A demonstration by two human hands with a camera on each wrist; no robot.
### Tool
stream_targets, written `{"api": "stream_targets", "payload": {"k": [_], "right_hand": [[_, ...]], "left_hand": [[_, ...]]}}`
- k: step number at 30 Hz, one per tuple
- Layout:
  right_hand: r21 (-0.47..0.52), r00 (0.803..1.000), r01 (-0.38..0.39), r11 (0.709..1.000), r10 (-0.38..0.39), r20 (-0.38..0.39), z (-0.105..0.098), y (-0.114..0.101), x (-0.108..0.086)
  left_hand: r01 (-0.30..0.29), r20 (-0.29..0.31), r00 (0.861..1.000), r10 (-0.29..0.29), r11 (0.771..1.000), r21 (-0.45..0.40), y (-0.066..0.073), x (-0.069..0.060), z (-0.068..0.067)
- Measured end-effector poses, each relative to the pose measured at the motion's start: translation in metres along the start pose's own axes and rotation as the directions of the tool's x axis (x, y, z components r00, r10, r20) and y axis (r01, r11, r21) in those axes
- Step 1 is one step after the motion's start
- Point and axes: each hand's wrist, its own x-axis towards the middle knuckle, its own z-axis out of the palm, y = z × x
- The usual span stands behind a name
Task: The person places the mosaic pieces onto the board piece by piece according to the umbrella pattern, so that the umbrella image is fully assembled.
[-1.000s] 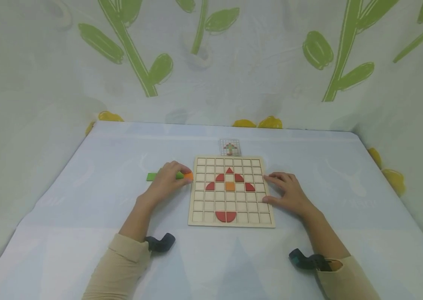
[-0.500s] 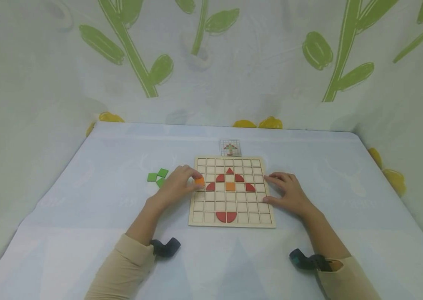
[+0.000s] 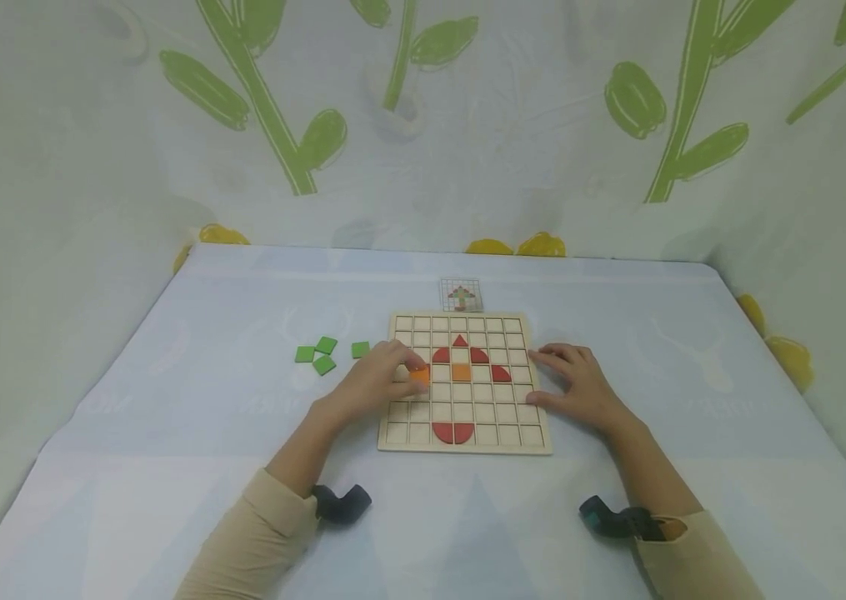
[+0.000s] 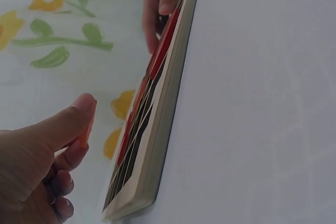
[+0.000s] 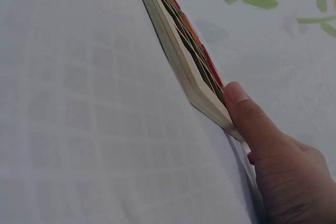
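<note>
My left hand (image 3: 373, 379) pinches an orange square tile (image 3: 419, 377) between thumb and fingers, over the left part of a wooden grid board (image 3: 496, 414). In the left wrist view the tile (image 4: 88, 129) is held tilted, apart from the board. At the board's right edge rests my right hand (image 3: 576, 387), thumb and fingertips touching the rim. On the board lie an orange square (image 3: 461, 372), a red triangle (image 3: 459, 341) and several red quarter-circle pieces (image 3: 501, 373). The left hand hides some cells on that side.
Several green square tiles (image 3: 324, 364) lie on the table (image 3: 468, 525) left of the board. Behind the board is a small card (image 3: 460, 295) with a coloured pattern on a grid. A leaf-patterned cloth (image 3: 528, 150) hangs behind the table.
My left hand has moved right from beside the board to over its left columns, carrying the orange tile, which uncovers the green tiles. The right hand stays put.
</note>
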Motion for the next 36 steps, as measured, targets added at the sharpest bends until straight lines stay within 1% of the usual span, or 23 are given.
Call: {"api": "stream_targets", "payload": {"k": [6,12,15,20,27,30,33,36], "right_hand": [[0.001,1.000,0.001,1.000,-0.001,-0.004,0.000,0.000,0.000],[-0.002,1.000,0.019,1.000,-0.019,-0.017,0.001,0.001,0.000],[0.002,1.000,0.023,1.000,-0.023,-0.018,0.001,0.002,0.000],[0.005,1.000,0.016,1.000,-0.016,-0.012,0.001,0.001,0.000],[0.002,1.000,0.018,1.000,-0.018,-0.012,0.000,0.000,0.000],[0.006,1.000,0.020,1.000,-0.020,-0.013,0.000,0.000,0.000],[0.009,1.000,0.022,1.000,-0.022,-0.012,0.000,0.000,0.000],[0.010,1.000,0.028,1.000,-0.028,-0.014,0.000,0.001,-0.001]], "left_hand": [[-0.007,0.043,0.999,0.007,1.000,-0.010,0.002,0.004,0.008],[-0.063,0.079,0.995,0.060,0.997,0.033,0.009,0.009,0.016],[-0.078,0.103,0.992,0.073,0.996,0.043,0.012,0.011,0.020],[-0.107,0.137,0.986,0.098,0.993,0.056,0.015,0.014,0.026],[-0.187,0.176,0.970,0.166,0.976,0.111,0.019,0.018,0.034],[-0.206,0.186,0.966,0.182,0.971,0.118,0.021,0.019,0.037],[-0.208,0.197,0.963,0.184,0.972,0.111,0.024,0.018,0.038],[-0.197,0.206,0.963,0.171,0.974,0.110,0.026,0.017,0.039]]}}
